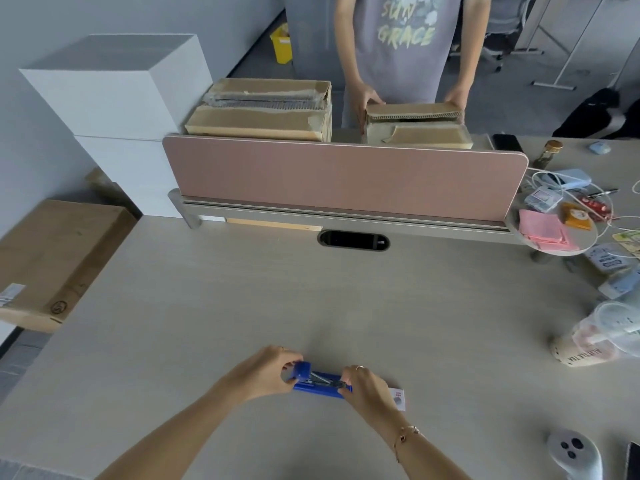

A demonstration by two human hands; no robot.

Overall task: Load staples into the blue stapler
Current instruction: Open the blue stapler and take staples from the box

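Observation:
The blue stapler (320, 382) lies on the light wooden desk (311, 306) near the front edge, its top swung up at the left end so the metal staple channel shows. My left hand (268, 374) grips the raised blue top at the stapler's left end. My right hand (367, 389) pinches the right end of the stapler at the channel; whether it holds staples is hidden by the fingers. A small white staple box (399, 398) lies just right of my right hand, partly covered by it.
A pink divider panel (343, 178) crosses the desk's far side, with a cable slot (353, 240) in front. Beyond it a person handles cardboard boxes (415, 126). Plastic cups (602, 337), packets and cables crowd the right edge; a white controller (575, 452) lies at the front right.

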